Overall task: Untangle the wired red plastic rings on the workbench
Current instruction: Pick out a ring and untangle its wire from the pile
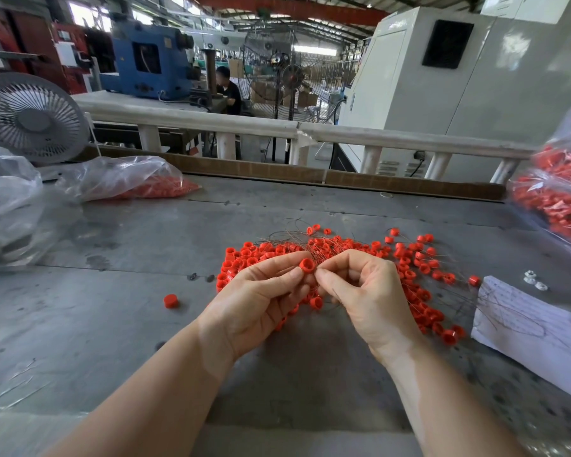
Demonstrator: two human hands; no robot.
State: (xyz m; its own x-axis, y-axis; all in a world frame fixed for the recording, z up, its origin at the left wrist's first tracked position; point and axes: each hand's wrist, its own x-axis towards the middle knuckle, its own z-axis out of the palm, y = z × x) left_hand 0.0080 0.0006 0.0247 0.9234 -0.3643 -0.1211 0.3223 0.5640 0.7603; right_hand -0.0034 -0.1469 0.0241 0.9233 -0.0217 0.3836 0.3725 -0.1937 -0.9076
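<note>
Left hand [261, 298] fingers pinch a red ring [308, 266]; right hand [366, 291] fingers pinch its wire [317, 258].

Pile of rings [343, 255] lies mid-workbench [145, 308], bags at left [126, 179] and right [554, 199].

Factory hall: blue machine [145, 57], white railing [376, 135], fans.

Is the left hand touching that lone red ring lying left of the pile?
Apart. The head view shows bare workbench between the left hand and lone ring.
</note>
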